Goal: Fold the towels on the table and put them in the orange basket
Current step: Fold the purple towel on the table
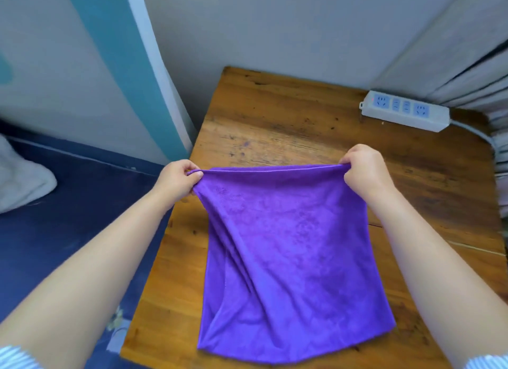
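My left hand (177, 177) and right hand (362, 166) each pinch a far corner of the purple towel (288, 258), fingers clamped on its stretched edge. Its near half lies on the wooden table (275, 116). Step in hand, I judge: the first fold. Next, bring this edge evenly onto the near edge. No orange basket is in view.

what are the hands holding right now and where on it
Both hold the purple towel by its far edge: the left hand pinches the far left corner, the right hand the far right corner. Its near end lies on the table.
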